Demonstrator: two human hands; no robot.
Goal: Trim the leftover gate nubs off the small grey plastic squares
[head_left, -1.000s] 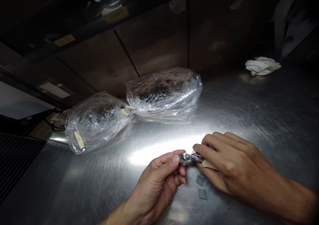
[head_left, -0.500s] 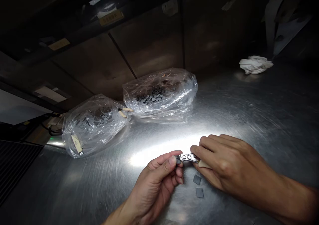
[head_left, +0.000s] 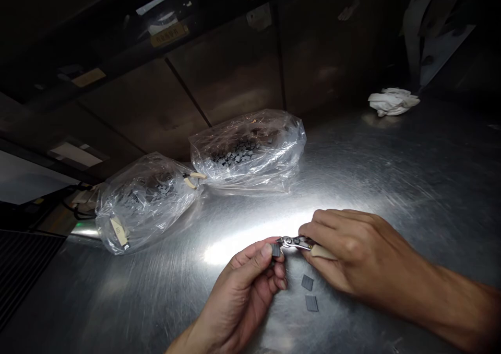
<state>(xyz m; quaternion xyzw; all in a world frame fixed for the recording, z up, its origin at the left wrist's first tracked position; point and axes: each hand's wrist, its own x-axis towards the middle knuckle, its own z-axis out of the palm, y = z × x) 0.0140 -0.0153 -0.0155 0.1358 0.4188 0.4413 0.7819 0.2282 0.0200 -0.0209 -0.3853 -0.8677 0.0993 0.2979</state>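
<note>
Between thumb and fingers, my left hand (head_left: 250, 275) pinches a small grey ribbed piece (head_left: 276, 250). My right hand (head_left: 348, 244) is wrapped round the cream handles of a pair of nippers (head_left: 291, 242). Their metal jaws reach left to the upper edge of the held piece; whether they touch it I cannot tell. Two similar flat grey pieces (head_left: 307, 282) lie on the metal table just below and between my hands.
Behind my hands stand two clear plastic bags, the left bag (head_left: 176, 213) and the right bag (head_left: 274, 161), with many grey pieces inside. Cream-handled pliers (head_left: 191, 180) rest between them. A cream-coloured tool (head_left: 118, 231) lies at the left bag. A crumpled white cloth (head_left: 393, 102) sits far right.
The nippers' jaws have shifted slightly up and left, and their handles show more. More of the held piece's ribbed face shows. The whole view has shifted slightly.
</note>
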